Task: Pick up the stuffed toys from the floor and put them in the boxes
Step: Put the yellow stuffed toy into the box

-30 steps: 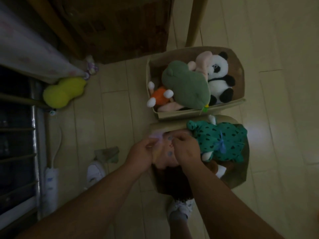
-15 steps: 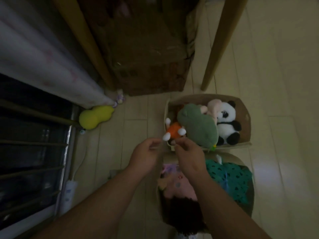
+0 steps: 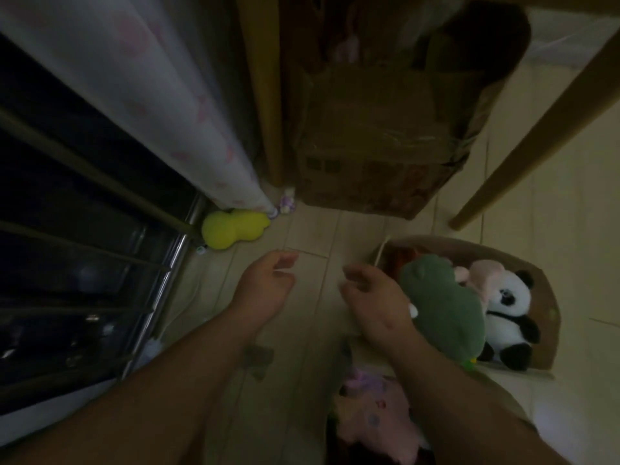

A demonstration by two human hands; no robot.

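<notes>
Both empty, left grip (image 3: 265, 286), right grip (image 3: 372, 303), yellow toy (image 3: 231, 228) well beyond left

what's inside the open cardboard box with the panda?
In the brown cardboard box: green stuffed toy on top, black-and-white panda plush, pale pink plush, reddish-orange toy in the far corner. The green toy and right hand hide what lies underneath.

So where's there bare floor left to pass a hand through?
Bare floor runs between the left hand and right hand, up to the yellow plush and taped cardboard box; more right of the toy box. That box is packed: green plush, panda.
</notes>
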